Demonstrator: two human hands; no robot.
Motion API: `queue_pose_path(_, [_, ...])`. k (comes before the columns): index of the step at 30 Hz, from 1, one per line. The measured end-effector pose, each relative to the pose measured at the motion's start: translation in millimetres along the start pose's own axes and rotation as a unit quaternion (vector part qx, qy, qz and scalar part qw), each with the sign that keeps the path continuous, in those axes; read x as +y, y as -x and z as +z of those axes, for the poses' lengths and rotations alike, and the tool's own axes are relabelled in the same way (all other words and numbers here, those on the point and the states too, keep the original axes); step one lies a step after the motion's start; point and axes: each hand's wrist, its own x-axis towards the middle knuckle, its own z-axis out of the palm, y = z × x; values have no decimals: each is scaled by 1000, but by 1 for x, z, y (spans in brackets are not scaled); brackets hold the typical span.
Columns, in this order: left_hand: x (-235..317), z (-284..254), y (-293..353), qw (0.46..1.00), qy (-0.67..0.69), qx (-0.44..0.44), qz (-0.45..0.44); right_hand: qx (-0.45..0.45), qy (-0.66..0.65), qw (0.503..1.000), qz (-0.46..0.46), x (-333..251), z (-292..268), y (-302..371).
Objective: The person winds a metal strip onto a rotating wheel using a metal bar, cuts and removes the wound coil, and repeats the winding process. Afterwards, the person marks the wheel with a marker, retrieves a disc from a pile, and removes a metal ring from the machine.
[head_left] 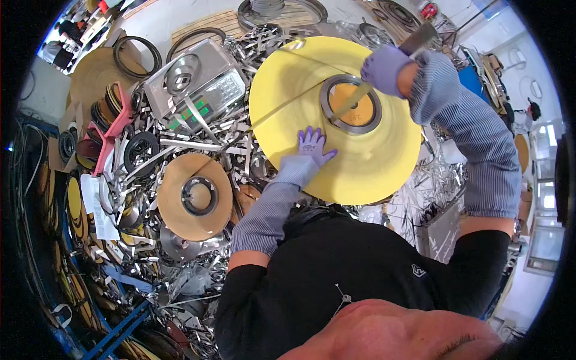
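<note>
A large yellow disc (288, 78) lies in front of me, with a dark ring-shaped coil (329, 99) around its orange centre (354, 99). My left hand (311, 145), in a purple glove, rests on the disc's lower left with fingers spread. My purple-gloved right hand (384, 71) is closed round the handle of what looks like a hammer (418, 39). Its dark head points up and right, and the pale handle (351, 103) slants over the coil, somewhat blurred. A thin metal strip (294, 105) crosses the disc toward the left, near a smaller tan disc (171, 207) with a dark coil (200, 195).
Tangled metal strips (240, 156) lie around the discs. A metal weighing scale (222, 66) with a green-lit display stands upper left, carrying a small coil (182, 74). Beyond are a red rack (120, 111) of discs, black rings (137, 57) and wooden slats (207, 25).
</note>
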Motion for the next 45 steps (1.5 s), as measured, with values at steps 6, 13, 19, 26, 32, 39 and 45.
queue_pose_path(6, [28, 3, 14, 1000, 10, -19, -11, 45, -69, 993, 90, 26, -5, -40])
queue_pose_path(13, [33, 7, 22, 998, -56, 15, -24, 129, -271, 925, 235, 94, 95, -2])
queue_pose_path(19, [3, 0, 18, 991, -84, 98, -23, 169, -575, 732, 324, -5, 301, -13])
queue_pose_path(26, [14, 10, 8, 992, -91, 81, -19, 140, -905, 194, 351, -195, 433, 6])
queue_pose_path(32, [-43, 2, -10, 991, -72, 88, 69, 107, -902, 232, 349, -195, 451, 1])
queue_pose_path(39, [-49, -13, -42, 995, -60, 77, -3, 95, -912, 286, 279, -206, 458, -3])
queue_pose_path(45, [37, 28, -25, 988, -74, 133, 35, 178, -832, 396, 345, -217, 411, -7])
